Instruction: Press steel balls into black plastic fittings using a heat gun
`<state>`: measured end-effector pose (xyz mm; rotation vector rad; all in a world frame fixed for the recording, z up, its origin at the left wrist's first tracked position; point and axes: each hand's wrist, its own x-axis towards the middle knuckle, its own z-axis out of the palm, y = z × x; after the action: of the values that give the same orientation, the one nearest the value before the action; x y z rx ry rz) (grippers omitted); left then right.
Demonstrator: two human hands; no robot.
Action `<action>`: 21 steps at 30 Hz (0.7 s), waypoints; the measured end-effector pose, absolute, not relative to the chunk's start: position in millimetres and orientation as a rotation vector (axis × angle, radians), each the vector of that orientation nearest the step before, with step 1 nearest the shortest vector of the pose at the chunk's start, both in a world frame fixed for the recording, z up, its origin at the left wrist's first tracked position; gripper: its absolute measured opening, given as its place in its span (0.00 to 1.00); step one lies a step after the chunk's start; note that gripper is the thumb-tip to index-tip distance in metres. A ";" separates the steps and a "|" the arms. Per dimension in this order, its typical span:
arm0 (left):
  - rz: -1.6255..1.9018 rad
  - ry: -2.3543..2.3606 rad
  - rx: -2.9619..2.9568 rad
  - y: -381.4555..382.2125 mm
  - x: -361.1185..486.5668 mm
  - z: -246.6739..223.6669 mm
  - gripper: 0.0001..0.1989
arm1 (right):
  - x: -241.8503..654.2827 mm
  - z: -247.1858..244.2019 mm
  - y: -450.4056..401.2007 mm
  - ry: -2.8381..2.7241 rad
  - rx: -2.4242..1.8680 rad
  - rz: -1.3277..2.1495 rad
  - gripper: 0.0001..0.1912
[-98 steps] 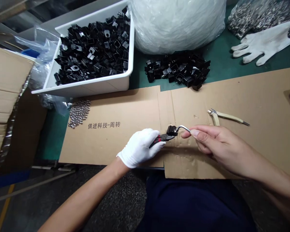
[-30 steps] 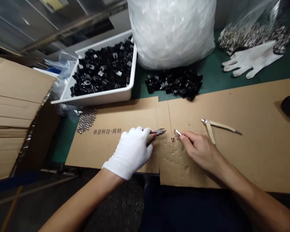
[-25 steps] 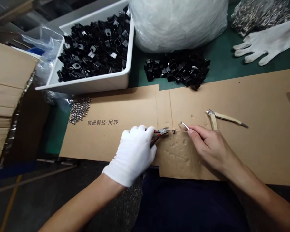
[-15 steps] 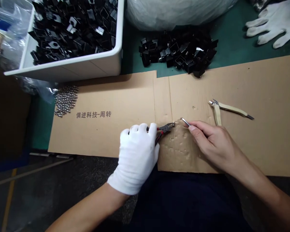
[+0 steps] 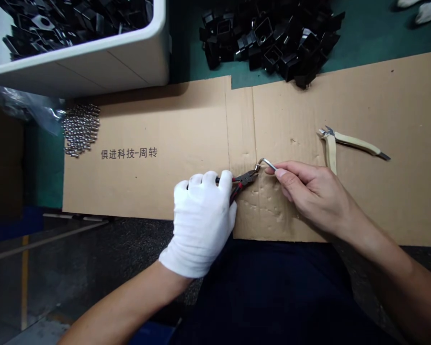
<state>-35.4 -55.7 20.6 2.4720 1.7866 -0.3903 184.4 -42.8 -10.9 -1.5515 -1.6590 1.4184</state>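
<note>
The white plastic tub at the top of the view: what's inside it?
The white plastic tub is heaped with black square-section fittings. They cover its floor, and the view cuts off its far part, so anything beneath them or further back can't be seen.

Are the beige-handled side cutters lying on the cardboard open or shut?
Open: the beige-handled side cutters lie on the cardboard with their two handles spread wide apart, one running right and the other downward.
</note>
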 end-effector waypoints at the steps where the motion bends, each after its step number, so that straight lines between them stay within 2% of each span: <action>1: -0.371 1.793 2.471 -56.0 -35.6 20.2 0.11 | 184.2 -12.1 -41.8 -1.658 -1.553 1.423 0.15; 8: -0.380 1.822 2.440 -57.6 -36.3 21.4 0.08 | 186.2 -17.3 -42.8 -1.605 -1.560 1.518 0.16; 14: -0.477 1.862 2.424 -54.3 -34.7 24.2 0.10 | 187.2 -20.6 -43.6 -1.568 -1.578 1.508 0.16; 21: -0.498 1.857 2.431 -51.7 -32.9 21.9 0.09 | 188.6 -25.1 -44.7 -1.478 -1.578 1.591 0.18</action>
<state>-32.9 -51.7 21.9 2.4314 1.8569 -0.4985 188.6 -44.7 -25.1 -1.5784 -1.4781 1.5912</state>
